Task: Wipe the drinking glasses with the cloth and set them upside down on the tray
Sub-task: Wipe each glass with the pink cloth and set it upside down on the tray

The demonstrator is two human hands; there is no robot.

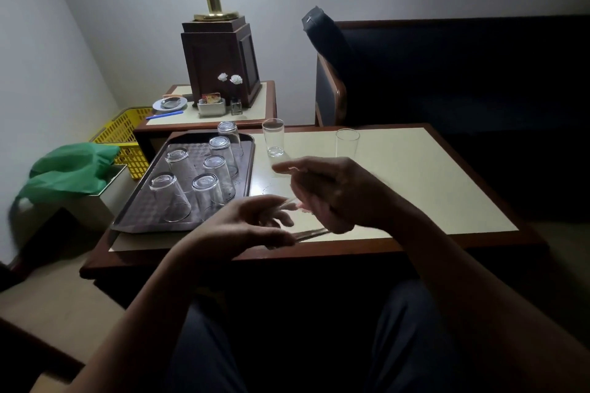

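Note:
A clear drinking glass lies on its side between my two hands, above the table's front edge. My left hand grips it from the left and below. My right hand, blurred, curls over its other end with fingers against the glass. I see no cloth. Left of my hands lies a dark brown tray bearing several glasses turned upside down. Two more glasses stand upright on the cream table top, one beside the tray's far corner and one further right.
The low table has a wooden rim. Behind it a side table carries a lamp base, a saucer, a pen and small holders. A yellow basket and a green bag sit at the left. A dark sofa is behind.

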